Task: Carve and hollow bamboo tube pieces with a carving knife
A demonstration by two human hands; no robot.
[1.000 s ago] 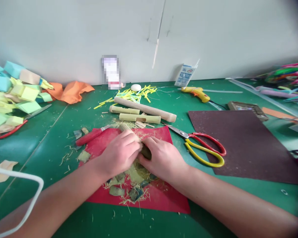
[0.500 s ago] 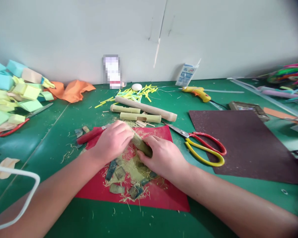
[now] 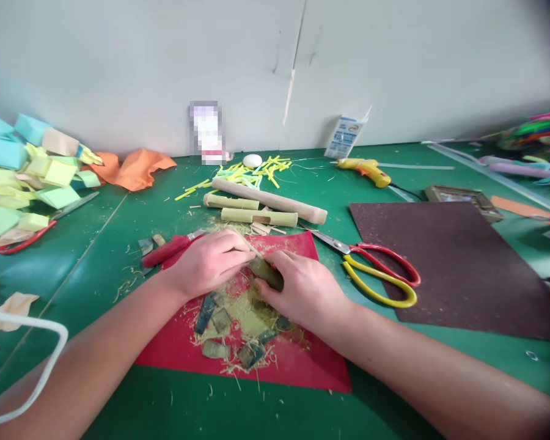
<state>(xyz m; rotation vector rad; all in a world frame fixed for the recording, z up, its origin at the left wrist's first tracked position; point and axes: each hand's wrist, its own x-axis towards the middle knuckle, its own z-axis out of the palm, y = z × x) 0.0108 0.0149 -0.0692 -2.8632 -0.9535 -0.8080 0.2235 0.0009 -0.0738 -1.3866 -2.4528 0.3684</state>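
Note:
A greenish bamboo piece slants between my hands above a red sheet. My right hand grips its near end, thumb on one side and fingers on the other. Over the far end lies my left hand, its fingers closed on the bamboo; whether anything thin sits under them is hidden. Below, pale dust, fine shavings and several dark flat scraps litter the sheet. Beside my left wrist rests a red-handled tool, its metal end partly covered by the hand.
Behind my hands lie a cut bamboo tube and a long pale stick. Scissors overlap a dark brown sheet on the right. A yellow glue gun is farther back. Folded papers are heaped left.
My left hand has slid a little to the right and nearer along the bamboo, towards my right hand. My right hand has barely moved.

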